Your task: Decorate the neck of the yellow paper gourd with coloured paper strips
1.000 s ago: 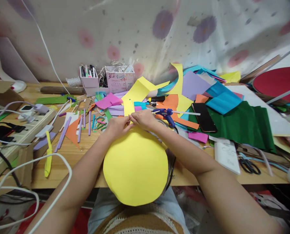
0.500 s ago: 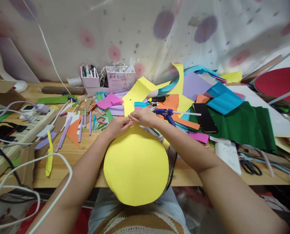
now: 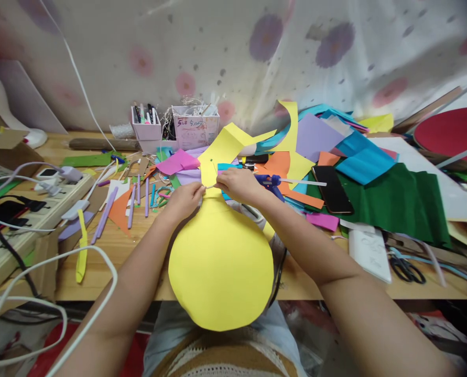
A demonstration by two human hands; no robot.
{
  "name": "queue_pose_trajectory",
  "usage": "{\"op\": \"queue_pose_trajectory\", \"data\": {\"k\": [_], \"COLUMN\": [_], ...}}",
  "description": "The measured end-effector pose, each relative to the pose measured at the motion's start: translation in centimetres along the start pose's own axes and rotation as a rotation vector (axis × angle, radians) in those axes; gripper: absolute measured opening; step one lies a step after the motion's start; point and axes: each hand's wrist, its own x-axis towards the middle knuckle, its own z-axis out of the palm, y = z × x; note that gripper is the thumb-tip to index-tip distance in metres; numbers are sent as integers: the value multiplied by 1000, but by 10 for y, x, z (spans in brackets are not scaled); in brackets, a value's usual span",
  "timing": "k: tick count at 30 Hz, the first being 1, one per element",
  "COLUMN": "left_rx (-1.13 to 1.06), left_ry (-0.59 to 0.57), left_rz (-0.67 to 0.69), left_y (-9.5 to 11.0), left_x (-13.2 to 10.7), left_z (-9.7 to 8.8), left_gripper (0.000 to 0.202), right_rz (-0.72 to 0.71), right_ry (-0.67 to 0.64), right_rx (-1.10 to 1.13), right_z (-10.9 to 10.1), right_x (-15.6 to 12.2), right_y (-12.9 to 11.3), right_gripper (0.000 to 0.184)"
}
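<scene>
A big gourd-shaped yellow paper cutout [image 3: 220, 262] lies over the table's front edge and my lap. Its narrow neck runs up between my hands. My left hand [image 3: 184, 201] is closed and pinches the neck from the left. From the right, my right hand [image 3: 239, 184] is closed on the same neck, fingertips meeting the left hand's. A thin pale strip pokes out between the fingertips. A blue glue gun [image 3: 272, 182] lies just right of my right hand.
Coloured paper scraps cover the wooden table [image 3: 111, 246]: a green sheet [image 3: 394, 201], a black phone [image 3: 331, 189], scissors [image 3: 408, 268], a white notepad [image 3: 369, 251]. Pen boxes [image 3: 176, 125] stand at the back. A power strip [image 3: 29, 207] and white cables lie on the left.
Both hands have moved a little farther up the table with the yellow cutout, and its neck now shows stretched between them.
</scene>
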Motion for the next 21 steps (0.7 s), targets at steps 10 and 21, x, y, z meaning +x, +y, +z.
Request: {"op": "queue_pose_trajectory", "data": {"k": [10,21], "left_rx": [-974,-1293], "left_ry": [146,-360], "left_rz": [-466,-571], "left_y": [8,16], "left_x": [8,0], "left_z": [-3,-13], "left_gripper": [29,30], "right_rz": [-91,-162], "right_ry": [128,21], "right_rx": [505,502], "right_z": [3,-3], "right_x": [-17,-23], "right_y": [17,7], "right_gripper": [26,18]}}
